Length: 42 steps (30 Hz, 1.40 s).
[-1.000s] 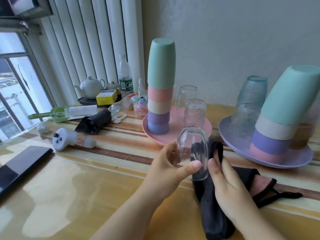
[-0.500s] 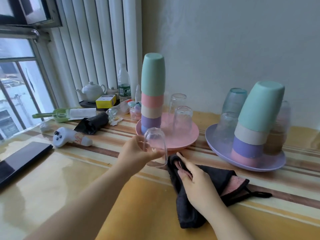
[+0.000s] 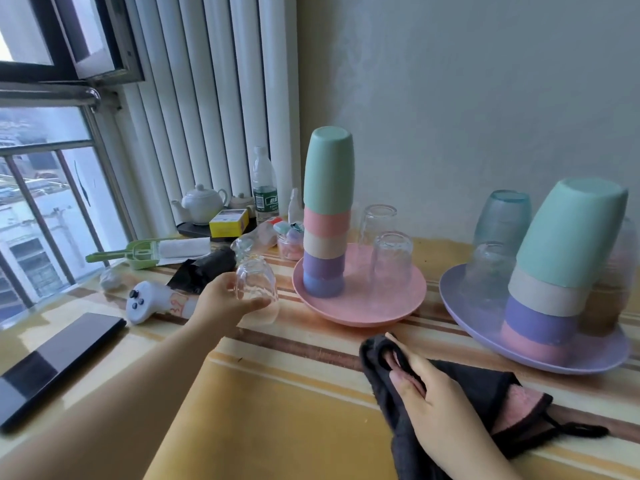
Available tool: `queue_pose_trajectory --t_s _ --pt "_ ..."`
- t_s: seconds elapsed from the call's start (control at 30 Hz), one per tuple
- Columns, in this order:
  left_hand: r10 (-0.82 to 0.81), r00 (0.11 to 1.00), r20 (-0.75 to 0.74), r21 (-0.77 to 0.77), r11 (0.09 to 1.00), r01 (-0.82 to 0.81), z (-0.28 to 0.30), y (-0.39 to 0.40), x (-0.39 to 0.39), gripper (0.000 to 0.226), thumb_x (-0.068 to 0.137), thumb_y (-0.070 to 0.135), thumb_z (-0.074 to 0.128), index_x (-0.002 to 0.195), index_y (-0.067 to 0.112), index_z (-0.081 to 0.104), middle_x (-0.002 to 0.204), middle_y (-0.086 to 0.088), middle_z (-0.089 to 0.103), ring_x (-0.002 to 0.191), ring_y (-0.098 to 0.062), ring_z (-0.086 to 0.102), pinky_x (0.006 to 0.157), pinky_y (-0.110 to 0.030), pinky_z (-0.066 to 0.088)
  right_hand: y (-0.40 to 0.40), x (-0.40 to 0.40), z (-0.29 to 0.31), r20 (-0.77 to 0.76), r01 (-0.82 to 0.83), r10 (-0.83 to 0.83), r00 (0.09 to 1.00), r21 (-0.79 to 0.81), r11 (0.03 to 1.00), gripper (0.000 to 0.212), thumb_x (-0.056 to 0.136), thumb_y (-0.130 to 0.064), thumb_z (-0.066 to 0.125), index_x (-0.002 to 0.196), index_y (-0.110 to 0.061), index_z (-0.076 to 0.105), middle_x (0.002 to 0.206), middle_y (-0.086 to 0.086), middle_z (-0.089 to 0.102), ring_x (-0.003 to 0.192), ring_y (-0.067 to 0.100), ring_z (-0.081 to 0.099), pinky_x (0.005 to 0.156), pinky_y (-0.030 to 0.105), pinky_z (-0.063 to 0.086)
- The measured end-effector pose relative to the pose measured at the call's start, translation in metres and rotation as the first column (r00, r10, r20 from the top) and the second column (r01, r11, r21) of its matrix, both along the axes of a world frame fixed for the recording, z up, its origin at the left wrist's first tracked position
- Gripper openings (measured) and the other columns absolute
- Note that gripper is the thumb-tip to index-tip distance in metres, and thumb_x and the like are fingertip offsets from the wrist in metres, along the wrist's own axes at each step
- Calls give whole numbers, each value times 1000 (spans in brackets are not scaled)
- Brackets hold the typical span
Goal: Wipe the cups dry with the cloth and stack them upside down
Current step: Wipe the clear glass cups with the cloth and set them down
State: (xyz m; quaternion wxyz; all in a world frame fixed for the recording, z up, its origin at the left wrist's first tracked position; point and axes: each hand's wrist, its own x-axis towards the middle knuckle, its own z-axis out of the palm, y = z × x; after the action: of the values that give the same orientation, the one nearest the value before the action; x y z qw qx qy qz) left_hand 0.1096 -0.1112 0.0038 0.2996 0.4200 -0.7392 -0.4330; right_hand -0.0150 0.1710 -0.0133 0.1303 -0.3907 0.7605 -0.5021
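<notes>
Glass cup gripped upside down by left hand; right hand clutches dark cloth.

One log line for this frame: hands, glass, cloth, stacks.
left hand grips clear glass upside down, left of pink plate | right hand holds dark cloth on table

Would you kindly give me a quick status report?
Left hand grips clear glass, upside down, beside pink plate. Right hand holds cloth on table. Path unobstructed.

Pale plaster wall; white vertical blinds; daylit window left.
</notes>
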Motion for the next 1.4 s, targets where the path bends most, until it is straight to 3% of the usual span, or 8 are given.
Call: queue_pose_trajectory --t_s 0.13,0.43,0.6,0.73,0.83,0.97,1.17,1.4 --pt "26 999 -18 -15 1000 -26 -10 -7 -9 52 67 22 88 108 12 59 104 -6 65 98 -27 63 83 -42 54 -1 -1 -1 4 -4 4 1000 10 1000 45 94 -11 51 121 -45 44 108 -38 46 89 -42 34 75 -11 26" --pt "206 979 -12 -281 939 -201 -9 25 -6 76 78 26 80 138 4 39 138 -17 37 126 -30 42 107 -36 32 1 -1 0 33 -6 6 999 21 1000 41 96 -16 48 135 -31 46 108 -41 46 95 -37 38 78 -9 29" --pt "-20 995 -99 -620 783 -45 2 69 -20 31 82 1 70 109 -2 54 92 -10 56 79 -27 54 75 -37 44 0 -2 -2 33 7 -8 999 11 1000 40 96 -17 48 134 -29 48 113 -31 54 95 -35 41 79 -9 29" --pt "-273 961 50 -408 872 269 14 110 -74 46 84 20 73 123 7 52 107 0 60 94 -19 61 80 -28 45 2 -3 -7 22 133 -132 991 -57 990 27 95 -20 48 121 -17 58 97 -18 62 83 -22 52 72 -4 35" --pt "-263 964 44 -168 949 267 17 127 -122 73 81 32 76 139 9 38 136 -5 51 123 -22 50 92 -27 38 3 -3 -8 20 247 -247 969 -141 959 24 95 -18 48 115 -15 60 92 -14 64 84 -10 55 70 -1 37" --pt "-218 975 43 -51 974 220 12 128 -159 82 76 31 81 139 7 34 138 -9 49 123 -27 49 85 -26 35 2 -8 -8 106 349 -333 937 -206 914 27 95 -15 48 120 -15 59 108 -8 65 94 -10 52 74 -6 34" --pt "-173 983 68 -70 982 178 3 119 -178 69 71 27 84 124 6 46 117 -9 59 108 -27 57 78 -29 40 -2 -8 -10 136 335 -313 940 -197 921 29 96 -16 47 123 -19 57 114 -9 65 104 -4 57 83 2 39" --pt "-206 952 -225 -172 970 170 30 126 -148 39 73 22 81 100 15 55 93 2 57 87 -18 54 76 -26 41 -2 -11 -8 145 323 -299 943 -189 927 22 95 -16 49 113 -18 60 104 -10 64 101 3 58 72 -6 34"
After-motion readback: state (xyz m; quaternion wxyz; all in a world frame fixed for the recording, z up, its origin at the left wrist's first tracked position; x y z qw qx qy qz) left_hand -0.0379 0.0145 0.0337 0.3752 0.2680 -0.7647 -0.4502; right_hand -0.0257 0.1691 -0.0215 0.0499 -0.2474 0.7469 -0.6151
